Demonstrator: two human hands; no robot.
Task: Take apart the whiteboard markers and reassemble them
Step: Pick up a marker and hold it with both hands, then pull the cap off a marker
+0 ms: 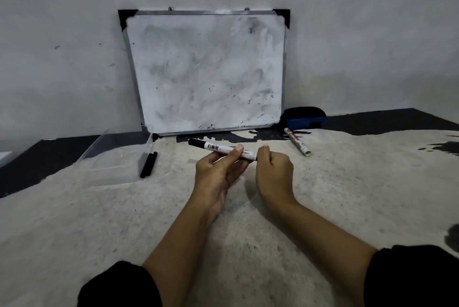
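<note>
While the left hand [218, 172] grasps a white black-capped marker [222, 149] above the speckled mat [323, 207], the clenched right hand [272, 170] hides its right end. Farther right lies a capless marker barrel [297, 141]; far left, black caps [148, 164] beside a clear tray [109, 157].

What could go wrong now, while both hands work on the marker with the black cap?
1. The right hand pinches the end of the white marker with a black cap; a hard twist may send a small part onto the speckled beige mat.
2. The loose white marker barrel lies unrestrained and may roll.
3. Ink may stain the left hand.
</note>
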